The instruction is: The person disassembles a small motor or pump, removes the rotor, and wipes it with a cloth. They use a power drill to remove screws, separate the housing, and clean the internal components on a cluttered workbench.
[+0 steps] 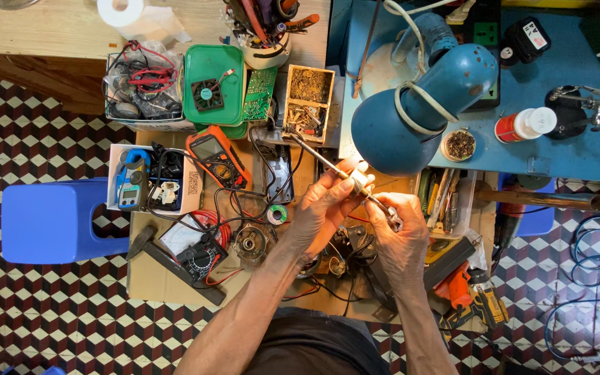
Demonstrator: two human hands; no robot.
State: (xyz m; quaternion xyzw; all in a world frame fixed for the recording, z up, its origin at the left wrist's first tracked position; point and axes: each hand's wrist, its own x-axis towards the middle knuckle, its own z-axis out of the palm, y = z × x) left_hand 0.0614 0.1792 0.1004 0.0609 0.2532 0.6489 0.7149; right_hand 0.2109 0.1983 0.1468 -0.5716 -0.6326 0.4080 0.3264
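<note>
The left hand [324,205] and right hand [401,232] both pinch a thin, stiff soldering iron [345,175], probably light, best held by its pale handle, away from the metal tip.

You're at an electronics repair bench, probably a home workshop: orange multimeter [215,156], circuit board [261,93], blue desk lamp [421,111], cordless drill [468,292], tangled wires over tiled floor [36,305].
</note>
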